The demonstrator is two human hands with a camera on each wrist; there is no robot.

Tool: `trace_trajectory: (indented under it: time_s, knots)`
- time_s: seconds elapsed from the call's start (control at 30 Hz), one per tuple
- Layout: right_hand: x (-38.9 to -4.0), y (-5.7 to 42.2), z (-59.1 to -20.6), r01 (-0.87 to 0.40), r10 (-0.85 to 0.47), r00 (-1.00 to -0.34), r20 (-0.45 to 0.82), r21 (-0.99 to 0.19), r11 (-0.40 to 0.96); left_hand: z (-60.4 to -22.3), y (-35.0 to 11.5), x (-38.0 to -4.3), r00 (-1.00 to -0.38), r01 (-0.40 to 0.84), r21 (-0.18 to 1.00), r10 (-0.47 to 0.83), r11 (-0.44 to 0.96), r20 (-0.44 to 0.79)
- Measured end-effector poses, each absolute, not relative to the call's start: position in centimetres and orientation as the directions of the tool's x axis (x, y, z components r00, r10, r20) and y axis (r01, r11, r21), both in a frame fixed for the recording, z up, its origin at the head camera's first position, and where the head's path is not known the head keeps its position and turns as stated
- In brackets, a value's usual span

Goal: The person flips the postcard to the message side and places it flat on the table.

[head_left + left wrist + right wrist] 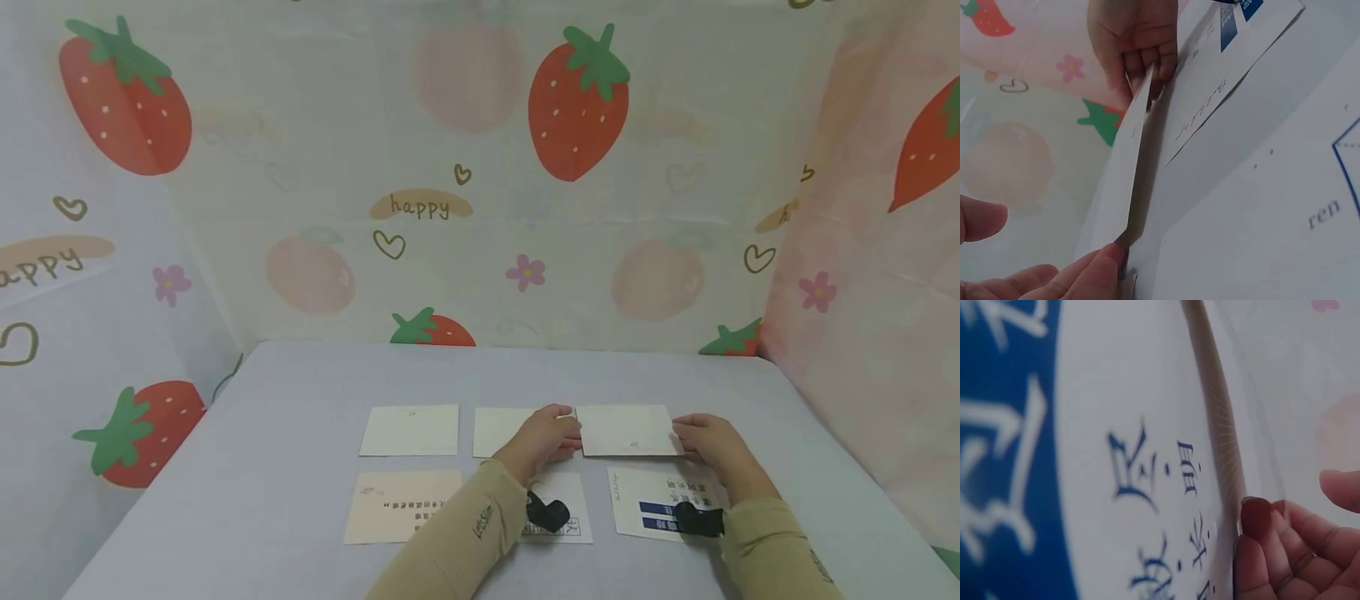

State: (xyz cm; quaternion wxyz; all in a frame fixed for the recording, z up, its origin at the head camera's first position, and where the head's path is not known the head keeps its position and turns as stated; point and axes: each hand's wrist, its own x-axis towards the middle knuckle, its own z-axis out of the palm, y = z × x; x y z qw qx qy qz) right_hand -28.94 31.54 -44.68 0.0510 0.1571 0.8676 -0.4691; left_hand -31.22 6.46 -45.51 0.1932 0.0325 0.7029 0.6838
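A white postcard-like card (624, 427) lies at the back right of the group, its near edge a little above the table with a shadow beneath. My left hand (542, 435) touches its left edge with the fingertips; in the left wrist view the thumb (982, 219) stands apart from the card. At the right edge my right hand (718, 450) touches it with the fingers, and the right wrist view shows that thumb (1342, 489) off the card too. A card with blue blocks and Chinese characters (630, 504) lies in front, partly under my right wrist.
Further cards lie in two rows on the white table (247, 500): a blank-looking one (408, 432), one behind my left hand (491, 429), a cream one with writing (390, 504), and one under my left wrist (573, 492). Strawberry-print cloth (337, 150) encloses the table.
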Motion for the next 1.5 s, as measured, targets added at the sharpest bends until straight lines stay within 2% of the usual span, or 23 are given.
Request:
trace_trajectory:
  time_s: [0.33,0.73,1.27,1.5]
  knots:
    - [-29.2,31.9,-45.1,0.363,0.231,-0.931,-0.284,-0.799,0.479,-45.6,6.8,-31.2,-0.929,-0.218,0.97,0.281,0.11,-0.24]
    - [-29.4,32.3,-45.1,0.397,0.231,-0.918,-0.323,-0.752,0.525,-45.5,6.8,-31.1,-0.932,-0.209,0.973,0.281,0.102,-0.23]
    - [-28.7,31.7,-44.5,0.387,0.244,-0.921,-0.304,-0.787,0.481,-45.7,6.7,-31.0,-0.932,-0.211,0.975,0.288,0.066,-0.221]
    - [-28.9,31.8,-44.4,0.39,0.239,-0.921,-0.309,-0.767,0.51,-45.8,6.5,-31.0,-0.931,-0.195,0.978,0.302,0.068,-0.206]
